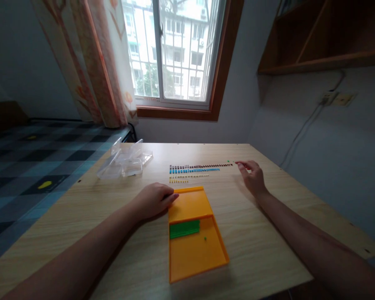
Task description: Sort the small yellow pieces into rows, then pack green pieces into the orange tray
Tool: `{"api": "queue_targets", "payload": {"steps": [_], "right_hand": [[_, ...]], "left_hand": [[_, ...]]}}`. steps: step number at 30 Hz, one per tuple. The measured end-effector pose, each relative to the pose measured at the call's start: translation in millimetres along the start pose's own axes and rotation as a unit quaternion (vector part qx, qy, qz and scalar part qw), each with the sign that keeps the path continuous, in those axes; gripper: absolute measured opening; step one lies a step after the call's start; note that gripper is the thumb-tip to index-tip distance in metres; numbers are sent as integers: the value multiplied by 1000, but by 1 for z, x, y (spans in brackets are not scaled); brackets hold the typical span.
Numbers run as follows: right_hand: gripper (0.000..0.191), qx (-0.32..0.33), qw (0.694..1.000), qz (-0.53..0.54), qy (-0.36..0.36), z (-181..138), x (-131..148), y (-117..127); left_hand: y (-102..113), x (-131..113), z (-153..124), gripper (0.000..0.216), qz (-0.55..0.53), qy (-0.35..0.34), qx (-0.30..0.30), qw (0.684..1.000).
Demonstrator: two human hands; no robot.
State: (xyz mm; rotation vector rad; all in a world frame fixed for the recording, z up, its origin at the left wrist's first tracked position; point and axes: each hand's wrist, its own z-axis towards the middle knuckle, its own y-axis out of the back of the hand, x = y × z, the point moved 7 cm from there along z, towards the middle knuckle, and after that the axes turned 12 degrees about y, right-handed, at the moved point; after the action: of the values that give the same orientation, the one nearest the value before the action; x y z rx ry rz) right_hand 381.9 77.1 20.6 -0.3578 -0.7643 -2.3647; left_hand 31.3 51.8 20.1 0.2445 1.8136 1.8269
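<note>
A shallow orange plastic box point(196, 271), opened flat with its lid toward the window, lies on the table. My left hand point(156, 198) is closed at the lid's far left corner, its thumb over the rim. In the box's tray sit green strips point(184, 229) and one tiny green piece point(205, 238). Beyond the box are rows of tiny pieces: a dark brown row point(200, 166), a blue row point(193, 170) and shorter yellow rows point(178, 181). At the right end of the brown row, my right hand point(253, 177) pinches its fingertips together; what they hold is too small to name.
Clear plastic containers point(125, 162) stand in a pile at the table's far left. A tiny green bit point(228, 161) lies behind the brown row. The wooden table point(256, 258) stands between a checkered bed point(65, 158) and a wall with a socket point(329, 98).
</note>
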Motion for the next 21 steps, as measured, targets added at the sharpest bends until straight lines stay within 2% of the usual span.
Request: {"api": "queue_targets", "payload": {"steps": [3, 7, 15, 21], "right_hand": [[33, -11, 998, -30, -55, 3, -44, -8], [26, -7, 992, -70, -106, 12, -79, -20], [17, 60, 983, -85, -150, 45, -111, -46], [19, 121, 976, -81, -164, 50, -123, -63]], "left_hand": [[1, 1, 1, 47, -9, 5, -5, 1000], [0, 2, 1, 48, -16, 5, -9, 1000], [0, 4, 2, 47, -16, 8, -11, 1000], [0, 2, 1, 46, -22, 2, -12, 1000]]}}
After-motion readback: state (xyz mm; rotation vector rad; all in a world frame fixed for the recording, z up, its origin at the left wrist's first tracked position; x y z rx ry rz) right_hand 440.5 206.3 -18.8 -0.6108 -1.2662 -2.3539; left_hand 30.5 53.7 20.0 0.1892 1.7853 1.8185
